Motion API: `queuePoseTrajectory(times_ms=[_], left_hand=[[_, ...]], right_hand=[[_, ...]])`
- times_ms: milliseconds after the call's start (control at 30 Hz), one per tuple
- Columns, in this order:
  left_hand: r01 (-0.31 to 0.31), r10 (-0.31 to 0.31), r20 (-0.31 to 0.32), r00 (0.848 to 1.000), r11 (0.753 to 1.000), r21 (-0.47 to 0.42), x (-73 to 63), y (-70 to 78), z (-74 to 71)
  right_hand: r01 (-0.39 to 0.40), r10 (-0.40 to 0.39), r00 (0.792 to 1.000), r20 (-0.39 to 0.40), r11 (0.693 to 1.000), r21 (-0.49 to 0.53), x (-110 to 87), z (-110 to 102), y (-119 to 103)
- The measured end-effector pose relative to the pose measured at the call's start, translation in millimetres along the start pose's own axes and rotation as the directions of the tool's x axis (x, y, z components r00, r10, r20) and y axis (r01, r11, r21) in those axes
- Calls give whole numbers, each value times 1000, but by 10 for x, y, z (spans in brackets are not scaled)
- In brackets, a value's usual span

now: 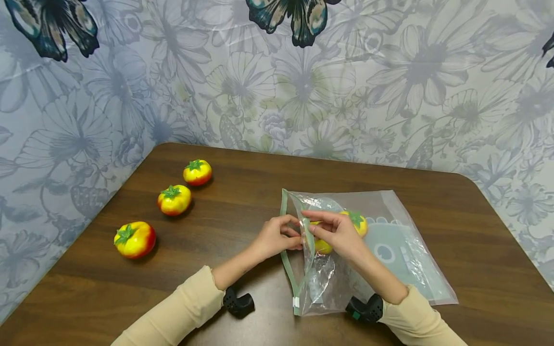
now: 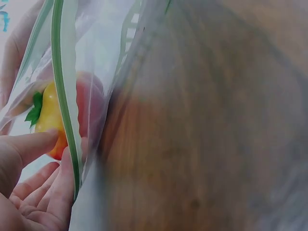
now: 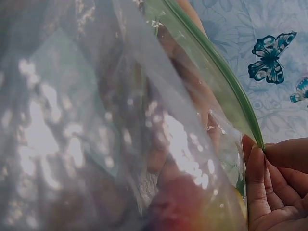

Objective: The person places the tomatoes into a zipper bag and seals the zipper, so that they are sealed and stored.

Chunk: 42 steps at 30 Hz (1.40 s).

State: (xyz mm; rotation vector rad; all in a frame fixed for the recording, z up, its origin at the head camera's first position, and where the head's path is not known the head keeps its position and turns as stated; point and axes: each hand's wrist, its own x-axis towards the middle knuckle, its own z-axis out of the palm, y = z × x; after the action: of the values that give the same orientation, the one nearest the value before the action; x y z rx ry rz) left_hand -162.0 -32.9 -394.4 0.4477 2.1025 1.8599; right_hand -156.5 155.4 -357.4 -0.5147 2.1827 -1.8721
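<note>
A clear plastic zip bag (image 1: 415, 288) with a green rim lies on the table, its mouth towards the left. My right hand (image 1: 339, 233) pinches the green rim (image 3: 240, 103) between thumb and fingers. At the mouth, my left hand (image 1: 277, 235) pinches the bag's edge with curled fingers; its thumb (image 2: 29, 149) overlaps a toy tomato (image 2: 48, 113) in the left wrist view. That yellow-red tomato, with a green leafy top, shows partly through the plastic. Yellow fruit (image 1: 357, 221) is visible around my right hand, which covers part of it.
Three more yellow-red toy tomatoes stand in a slanting row on the left: a near one (image 1: 135, 239), a middle one (image 1: 174, 201) and a far one (image 1: 197, 173). A white slider (image 1: 296, 302) sits at the bag's near corner. Behind the brown table (image 1: 233, 173) hangs a floral wall covering (image 1: 303, 96).
</note>
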Motion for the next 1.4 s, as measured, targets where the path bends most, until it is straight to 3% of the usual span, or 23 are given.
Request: queuePoseTrajectory(times_ms=[367, 633, 800, 1000, 1300, 1400], left_hand=[[26, -27, -43, 999, 1000, -16, 0, -20, 57], [4, -3, 6, 1000, 990, -141, -52, -25, 24], [-5, 7, 21, 1000, 993, -116, -177, 72, -116], [-63, 63, 5, 998, 997, -36, -429, 176, -425], [-46, 51, -90, 995, 998, 51, -741, 198, -796], [-74, 106, -166, 980, 979, 189, -870, 212, -906]], right_hand=[[5, -5, 1000, 0, 1000, 10, 2, 18, -1], [3, -3, 1000, -9, 1000, -13, 10, 12, -8], [-14, 14, 1000, -16, 999, -32, 10, 11, -10], [-19, 19, 1000, -17, 999, -26, 14, 17, -13], [-10, 9, 1000, -23, 1000, -24, 17, -2, -24], [-7, 6, 1000, -20, 1000, -21, 16, 2, -17]])
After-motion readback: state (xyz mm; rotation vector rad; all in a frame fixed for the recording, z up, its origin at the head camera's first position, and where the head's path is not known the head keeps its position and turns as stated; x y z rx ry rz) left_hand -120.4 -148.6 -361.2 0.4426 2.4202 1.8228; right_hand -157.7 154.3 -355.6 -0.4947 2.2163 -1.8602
